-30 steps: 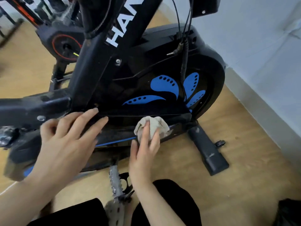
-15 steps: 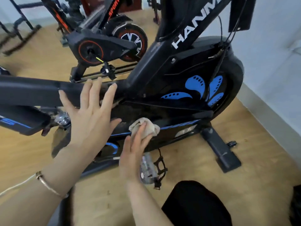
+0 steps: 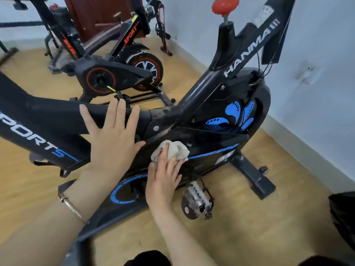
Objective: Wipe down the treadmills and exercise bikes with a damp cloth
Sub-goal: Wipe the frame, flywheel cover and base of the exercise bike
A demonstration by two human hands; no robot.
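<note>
A: Counts?

B: Two exercise bikes in plain view: the near bike (image 3: 211, 104), black with blue marks, and a far bike (image 3: 115, 77), black with red, in the upper left of the frame. There is more gear behind it, too blurred to count. One cloth (image 3: 178, 150), two hands, one pedal (image 3: 196, 200) showing on the near bike, one red knob (image 3: 225, 5) at the top, and one bracelet (image 3: 72, 206) on the left wrist.

A: Where's the cloth?

B: Centre of the frame, against the near bike's black side cover, just above the blue stripe. It's a bunched lump with no clear long axis.

A: Bike axis?

B: It runs from the left edge to the right. The flywheel housing is at the right, the frame bar goes off left, and the post rises to the upper right.

A: Grips?

B: The left hand (image 3: 113, 143) has a wide grip, fingers spread flat on the frame bar and holding nothing. The right hand (image 3: 163, 179) lays its fingers nearly straight over the cloth and presses it on the cover, not wrapped round it.

A: Rest?

B: Wood floor (image 3: 249, 227), pale wall (image 3: 317, 45) at the right, dark bag (image 3: 343, 217) at the lower right edge.
</note>
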